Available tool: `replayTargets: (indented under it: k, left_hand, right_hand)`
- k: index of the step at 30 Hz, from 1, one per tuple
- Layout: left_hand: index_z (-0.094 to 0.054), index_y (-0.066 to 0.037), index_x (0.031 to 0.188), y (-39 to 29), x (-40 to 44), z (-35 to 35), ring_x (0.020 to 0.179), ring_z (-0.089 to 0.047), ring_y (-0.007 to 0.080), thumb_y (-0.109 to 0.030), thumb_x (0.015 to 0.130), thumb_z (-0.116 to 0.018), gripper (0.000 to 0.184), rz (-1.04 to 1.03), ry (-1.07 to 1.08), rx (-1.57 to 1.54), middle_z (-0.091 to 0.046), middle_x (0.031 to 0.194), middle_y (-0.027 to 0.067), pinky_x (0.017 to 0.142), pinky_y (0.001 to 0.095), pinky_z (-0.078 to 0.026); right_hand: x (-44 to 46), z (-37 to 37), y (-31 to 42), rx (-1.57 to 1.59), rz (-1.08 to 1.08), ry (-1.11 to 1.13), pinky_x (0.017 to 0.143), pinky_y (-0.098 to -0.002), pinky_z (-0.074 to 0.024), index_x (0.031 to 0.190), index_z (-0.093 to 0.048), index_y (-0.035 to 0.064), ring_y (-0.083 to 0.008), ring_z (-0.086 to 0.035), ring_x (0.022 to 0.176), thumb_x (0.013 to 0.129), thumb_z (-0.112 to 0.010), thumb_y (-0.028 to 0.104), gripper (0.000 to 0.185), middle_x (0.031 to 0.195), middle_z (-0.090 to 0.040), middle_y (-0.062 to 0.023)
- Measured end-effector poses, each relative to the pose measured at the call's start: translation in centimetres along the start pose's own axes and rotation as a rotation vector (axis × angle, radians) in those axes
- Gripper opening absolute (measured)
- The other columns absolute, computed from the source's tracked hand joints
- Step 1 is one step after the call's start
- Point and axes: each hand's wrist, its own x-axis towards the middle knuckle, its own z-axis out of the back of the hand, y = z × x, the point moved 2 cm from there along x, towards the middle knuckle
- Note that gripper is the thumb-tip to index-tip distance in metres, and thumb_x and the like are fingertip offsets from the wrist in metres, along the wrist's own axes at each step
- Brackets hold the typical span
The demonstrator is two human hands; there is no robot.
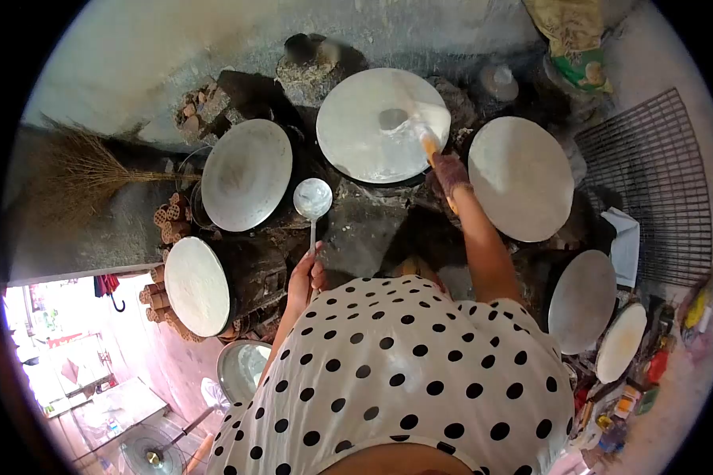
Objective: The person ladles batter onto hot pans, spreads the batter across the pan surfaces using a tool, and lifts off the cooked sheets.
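My left hand [305, 277] is closed round the handle of a metal ladle [313, 198], whose bowl looks coated with white batter. Ahead of me lies a large round griddle [356, 150] covered in a white layer with a grey patch near its middle. Over its right side, my right hand [451, 174], in a dark brownish glove, grips an orange-brown wooden-handled tool [428, 146]. The tool's working end is blurred against the white surface, so its kind is unclear.
A round griddle [245, 174] stands left, another white-covered griddle [521, 178] right, with several more around me. At left are a straw broom [79, 170] and perforated coal briquettes [173, 218]. A wire rack [657, 190] leans at right. A basin [230, 372] and a fan [152, 451] are lower left.
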Motion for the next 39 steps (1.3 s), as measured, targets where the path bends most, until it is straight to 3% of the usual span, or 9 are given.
replayTargets:
  k: [2, 4, 6, 11, 14, 23, 29, 34, 39]
  left_hand:
    - [-0.049, -0.012, 0.126, -0.2, -0.2, -0.1, 0.043, -0.037, 0.0081, -0.019, 0.101, -0.036, 0.029, -0.015, -0.023, 0.025, -0.04, 0.061, -0.0031, 0.04, 0.0255, -0.035]
    - [-0.049, -0.012, 0.126, -0.4, -0.5, -0.4, 0.043, -0.037, 0.0081, -0.019, 0.101, -0.036, 0.029, -0.041, -0.036, 0.028, -0.04, 0.061, -0.0032, 0.04, 0.0253, -0.035]
    - [-0.047, -0.011, 0.128, -0.6, -1.4, -1.1, 0.043, -0.036, 0.0079, -0.019, 0.101, -0.036, 0.03, -0.05, -0.115, 0.057, -0.039, 0.061, -0.0033, 0.04, 0.0245, -0.035]
    - [-0.044, -0.01, 0.131, -0.3, -1.5, 0.0, 0.044, -0.035, 0.0082, -0.019, 0.101, -0.036, 0.032, 0.003, -0.124, 0.062, -0.039, 0.063, -0.0027, 0.041, 0.0244, -0.034]
    - [-0.043, -0.008, 0.131, -0.6, -1.5, 0.2, 0.044, -0.035, 0.0075, -0.019, 0.101, -0.036, 0.032, -0.003, -0.066, 0.089, -0.039, 0.062, -0.003, 0.041, 0.0232, -0.032]
    - [-0.05, -0.003, 0.125, -1.4, 0.4, -1.5, 0.043, -0.038, 0.0066, -0.016, 0.1, -0.039, 0.03, 0.006, -0.025, 0.284, -0.044, 0.059, -0.0023, 0.041, 0.0203, -0.032]
    - [-0.052, -0.003, 0.119, -4.5, 9.7, -5.4, 0.042, -0.04, 0.0079, -0.023, 0.099, -0.042, 0.03, -0.017, 0.002, 0.629, -0.045, 0.057, -0.0021, 0.04, 0.0241, -0.035]
    - [-0.05, 0.001, 0.119, -4.1, 18.2, -7.8, 0.044, -0.044, 0.011, -0.019, 0.098, -0.044, 0.03, -0.142, -0.016, 0.642, -0.049, 0.063, 0.0023, 0.042, 0.0248, -0.037]
    - [-0.046, 0.004, 0.125, -0.8, 20.4, -11.2, 0.045, -0.046, 0.0147, -0.014, 0.096, -0.046, 0.034, -0.164, -0.194, 0.538, -0.051, 0.065, 0.0069, 0.042, 0.0268, -0.038]
  right_hand:
    - [4.1, 0.3, -5.4, -0.342, 0.411, -0.088, 0.074, -0.039, -0.0498, 0.116, -0.058, 0.0061, -0.0262, -0.061, 0.089, 0.092, -0.049, 0.04, 0.043, 0.104, -0.062, -0.0148]
    - [0.1, -0.6, -7.2, -0.409, 0.646, -0.427, 0.083, -0.0368, -0.0495, 0.125, -0.056, 0.0076, -0.0267, -0.06, 0.099, 0.093, -0.051, 0.037, 0.044, 0.112, -0.062, -0.0149]
    - [-0.5, -1.9, -8.3, -0.486, 0.335, -0.488, 0.096, -0.0396, -0.0435, 0.128, -0.053, 0.008, -0.0328, -0.049, 0.12, 0.097, -0.044, 0.035, 0.043, 0.137, -0.048, -0.0141]
    - [7.1, -4.8, -12.1, -0.578, 0.676, 0.004, 0.097, -0.0431, -0.0427, 0.139, -0.042, 0.0128, -0.031, -0.05, 0.12, 0.097, -0.044, 0.035, 0.047, 0.142, -0.044, -0.01]
    - [6.4, -3.0, -11.7, 0.105, 0.607, 0.11, 0.096, -0.0424, -0.0423, 0.141, -0.039, 0.0188, -0.0306, -0.05, 0.12, 0.096, -0.045, 0.033, 0.048, 0.141, -0.046, -0.0082]
    - [0.2, -1.0, -3.4, -0.62, 0.206, -0.262, 0.092, -0.0379, -0.0458, 0.138, -0.044, 0.0119, -0.0338, -0.054, 0.115, 0.095, -0.041, 0.05, 0.057, 0.132, -0.053, -0.0155]
    - [-1.0, 2.5, -8.1, -1.117, 0.889, -0.25, 0.069, -0.042, -0.0519, 0.117, -0.064, 0.0124, -0.033, -0.065, 0.085, 0.091, -0.056, 0.039, 0.038, 0.095, -0.067, -0.0176]
    - [-3.7, 2.3, -10.9, -1.017, 0.866, -0.565, 0.056, -0.0401, -0.0511, 0.112, -0.065, 0.0111, -0.0288, -0.063, 0.065, 0.092, -0.056, 0.03, 0.03, 0.076, -0.066, -0.0127]
    - [0.0, -6.5, -15.0, -1.065, 1.007, -0.415, 0.068, -0.038, -0.0524, 0.121, -0.06, 0.0172, -0.0293, -0.064, 0.08, 0.096, -0.046, 0.023, 0.03, 0.107, -0.065, -0.0138]
